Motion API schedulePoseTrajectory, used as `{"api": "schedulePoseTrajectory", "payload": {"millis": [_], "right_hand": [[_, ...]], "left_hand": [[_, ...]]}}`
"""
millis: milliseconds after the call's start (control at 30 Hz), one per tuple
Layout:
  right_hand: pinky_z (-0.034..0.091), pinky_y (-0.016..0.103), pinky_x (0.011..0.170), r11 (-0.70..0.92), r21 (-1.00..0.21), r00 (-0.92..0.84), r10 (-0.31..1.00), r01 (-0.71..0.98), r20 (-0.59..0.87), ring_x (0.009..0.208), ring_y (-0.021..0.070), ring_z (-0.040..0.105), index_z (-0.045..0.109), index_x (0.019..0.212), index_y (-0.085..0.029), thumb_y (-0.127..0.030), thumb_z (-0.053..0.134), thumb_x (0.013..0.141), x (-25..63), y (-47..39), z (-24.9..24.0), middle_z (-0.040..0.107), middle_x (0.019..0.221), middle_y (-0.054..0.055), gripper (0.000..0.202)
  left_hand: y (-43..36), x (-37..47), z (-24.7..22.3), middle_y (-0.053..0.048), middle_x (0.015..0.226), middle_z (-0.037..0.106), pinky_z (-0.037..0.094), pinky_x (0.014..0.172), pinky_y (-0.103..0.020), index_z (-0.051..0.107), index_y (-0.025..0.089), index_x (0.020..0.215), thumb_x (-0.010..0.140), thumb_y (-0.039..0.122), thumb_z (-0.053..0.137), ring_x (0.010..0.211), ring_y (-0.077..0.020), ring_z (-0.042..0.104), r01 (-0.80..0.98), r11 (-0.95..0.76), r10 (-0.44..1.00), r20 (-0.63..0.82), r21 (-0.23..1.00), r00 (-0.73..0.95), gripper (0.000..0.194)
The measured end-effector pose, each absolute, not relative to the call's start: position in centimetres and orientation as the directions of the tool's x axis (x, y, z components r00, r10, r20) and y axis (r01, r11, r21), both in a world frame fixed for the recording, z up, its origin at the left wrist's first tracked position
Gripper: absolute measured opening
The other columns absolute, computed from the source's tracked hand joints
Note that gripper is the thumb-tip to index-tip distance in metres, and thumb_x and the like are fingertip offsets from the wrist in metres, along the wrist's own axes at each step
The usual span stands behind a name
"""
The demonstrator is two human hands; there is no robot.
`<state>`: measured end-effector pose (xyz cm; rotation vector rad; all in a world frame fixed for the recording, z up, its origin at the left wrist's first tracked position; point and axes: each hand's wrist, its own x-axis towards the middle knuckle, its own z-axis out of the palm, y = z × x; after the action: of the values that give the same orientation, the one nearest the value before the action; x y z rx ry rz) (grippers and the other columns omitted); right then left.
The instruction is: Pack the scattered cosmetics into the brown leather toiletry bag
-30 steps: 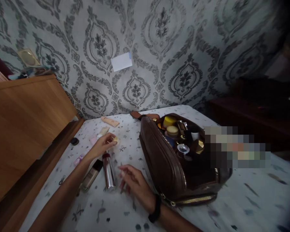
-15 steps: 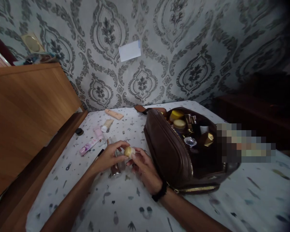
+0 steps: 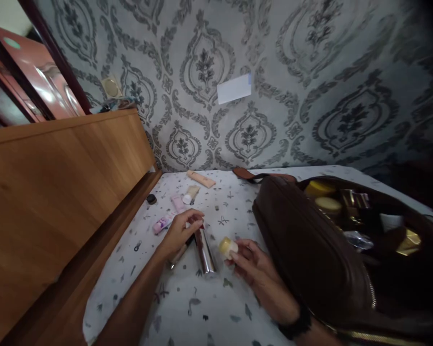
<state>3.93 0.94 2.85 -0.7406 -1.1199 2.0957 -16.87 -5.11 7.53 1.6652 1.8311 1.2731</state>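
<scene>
My right hand (image 3: 261,274), with a black band at the wrist, pinches a small white jar with a yellow-gold lid (image 3: 225,245) between thumb and fingers. My left hand (image 3: 182,233) is apart from the jar, its thumb and fingers loosely curved with a gap between them. Its fingertips are over the upper end of a shiny silver cylindrical container (image 3: 205,254) lying on the cloth; whether they touch it I cannot tell. Beneath that hand a slim dark-and-light tube (image 3: 182,252) lies beside the container. The brown bag (image 3: 303,245) stands unzipped right of my right hand.
Inside the bag are a round yellow-lidded jar (image 3: 328,205), a gold faceted item (image 3: 408,241) and several other cosmetics. Pink tube (image 3: 163,223), beige tube (image 3: 191,194), peach tube (image 3: 201,179) and black lid (image 3: 151,198) lie on the patterned cloth. A wooden panel (image 3: 75,178) borders the left.
My left hand has let go of the jar and moved left toward the silver container. My right hand keeps the jar, now farther from the left. The view has turned left.
</scene>
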Motion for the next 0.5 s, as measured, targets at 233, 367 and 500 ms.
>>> {"api": "schedulePoseTrajectory", "payload": {"millis": [233,367,500], "right_hand": [[0.046,0.027,0.065,-0.405,-0.868,-0.676,0.727,-0.288,-0.115,0.076,0.0162,0.064,0.058,0.090,-0.023,-0.047,0.089,0.058,4.2,0.5,3.2,0.067,0.087,0.000,0.051],[0.046,0.028,0.067,-0.435,-0.845,-0.689,0.715,-0.311,-0.115,0.079,0.0173,0.065,0.057,0.092,-0.024,-0.046,0.089,0.058,4.3,0.6,3.0,0.067,0.089,-0.001,0.051],[0.048,0.030,0.067,-0.458,-0.818,-0.676,0.727,-0.348,-0.120,0.084,0.0206,0.067,0.059,0.097,-0.024,-0.047,0.088,0.060,4.3,0.8,2.4,0.067,0.096,0.003,0.053]], "left_hand": [[-5.6,-14.5,7.7,-0.008,0.117,0.065,0.045,0.092,-0.033,0.058,0.023,0.129,0.087,0.042,0.065,0.107,-0.0232,0.059,0.578,-0.193,0.972,0.237,0.793,0.000,0.047],[-5.6,-12.3,7.8,-0.008,0.107,0.067,0.045,0.089,-0.031,0.065,0.021,0.121,0.091,0.040,0.060,0.099,-0.0212,0.059,0.633,-0.261,0.964,0.232,0.729,0.131,0.035],[-4.8,-12.8,7.3,-0.006,0.108,0.066,0.046,0.085,-0.031,0.062,0.021,0.120,0.089,0.036,0.061,0.097,-0.0207,0.060,0.668,-0.165,0.959,0.276,0.726,-0.063,0.034]]}}
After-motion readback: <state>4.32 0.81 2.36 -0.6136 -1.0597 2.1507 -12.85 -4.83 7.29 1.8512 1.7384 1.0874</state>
